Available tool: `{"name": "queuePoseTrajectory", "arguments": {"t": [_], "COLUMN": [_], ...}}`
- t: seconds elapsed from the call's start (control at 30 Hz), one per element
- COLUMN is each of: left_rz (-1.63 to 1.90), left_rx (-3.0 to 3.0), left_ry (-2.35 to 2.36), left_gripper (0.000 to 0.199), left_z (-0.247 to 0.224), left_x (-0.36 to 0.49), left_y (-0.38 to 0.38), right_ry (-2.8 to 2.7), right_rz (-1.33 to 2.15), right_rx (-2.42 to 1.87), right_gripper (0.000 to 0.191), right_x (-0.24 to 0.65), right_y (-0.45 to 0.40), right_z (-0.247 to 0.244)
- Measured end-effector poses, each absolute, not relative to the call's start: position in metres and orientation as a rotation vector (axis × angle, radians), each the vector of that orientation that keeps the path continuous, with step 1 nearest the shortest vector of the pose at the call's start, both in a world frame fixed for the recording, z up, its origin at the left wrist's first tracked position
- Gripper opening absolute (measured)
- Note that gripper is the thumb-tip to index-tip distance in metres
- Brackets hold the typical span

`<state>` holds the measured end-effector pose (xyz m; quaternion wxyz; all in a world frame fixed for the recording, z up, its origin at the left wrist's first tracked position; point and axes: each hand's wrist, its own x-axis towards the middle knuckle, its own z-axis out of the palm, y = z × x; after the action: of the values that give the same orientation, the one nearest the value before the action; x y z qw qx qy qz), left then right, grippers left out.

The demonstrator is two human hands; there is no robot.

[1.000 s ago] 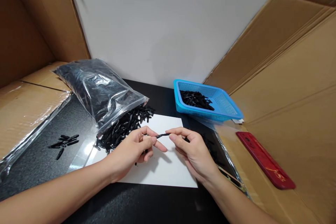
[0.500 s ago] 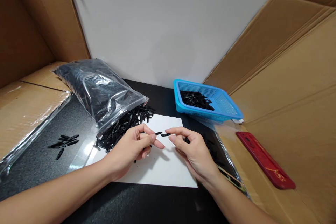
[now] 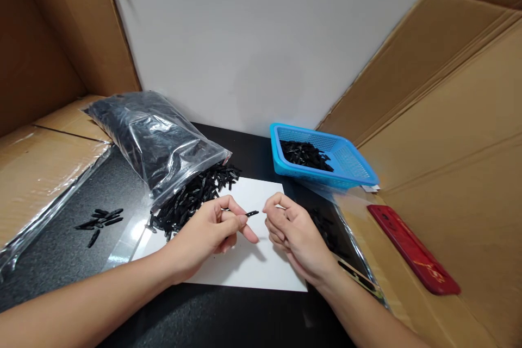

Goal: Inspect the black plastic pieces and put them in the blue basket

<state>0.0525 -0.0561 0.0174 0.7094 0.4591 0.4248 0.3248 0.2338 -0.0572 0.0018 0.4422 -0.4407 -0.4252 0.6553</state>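
Observation:
Between its thumb and index finger, my left hand pinches a small, narrow black plastic piece by one end. Small light spots show on the piece's free end, which points toward my right hand. That hand is closed, its fingers curled inward just right of the piece and apart from it. Whatever it may hold is hidden. Both hands are above a white sheet. Behind my left hand, a heap of similar black pieces spills from the mouth of a clear plastic bag.
A blue basket at the back right contains more black pieces. Several loose pieces lie on the dark table at left. To the right are a red case-like object and dark pieces beside my right hand. Cardboard walls stand on both sides.
The black piece at my right fingertips is out of sight, and those fingers have curled in. My left hand still pinches its piece, now showing light spots.

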Motion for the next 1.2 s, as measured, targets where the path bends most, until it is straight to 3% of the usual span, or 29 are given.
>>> {"name": "queuePoseTrajectory", "arguments": {"t": [0.3,0.43,0.67,1.07,1.2], "left_rz": [0.673,0.675,0.677,0.726,0.718], "left_rx": [0.992,1.003,1.022,0.98,1.059], "left_ry": [0.892,0.869,0.906,0.85,0.902], "left_gripper": [0.01,0.03,0.016,0.029,0.026], "left_z": [0.0178,0.0119,0.0122,0.0126,0.0144], "left_x": [0.0522,0.0493,0.05,0.0498,0.0511], "left_y": [-0.0554,-0.0563,-0.0577,-0.0541,-0.0548], "right_ry": [-1.508,-1.443,-1.343,-1.181,-1.299], "right_rz": [1.161,1.157,1.237,1.404,1.298], "right_rx": [-1.228,-1.27,-1.234,-1.131,-1.142], "right_gripper": [0.018,0.021,0.023,0.037,0.033], "right_x": [0.2353,0.2357,0.2356,0.2333,0.2334], "right_y": [-0.0594,-0.0592,-0.0591,-0.0597,-0.0604], "right_z": [0.0048,0.0028,-0.0023,-0.0032,-0.0024]}}
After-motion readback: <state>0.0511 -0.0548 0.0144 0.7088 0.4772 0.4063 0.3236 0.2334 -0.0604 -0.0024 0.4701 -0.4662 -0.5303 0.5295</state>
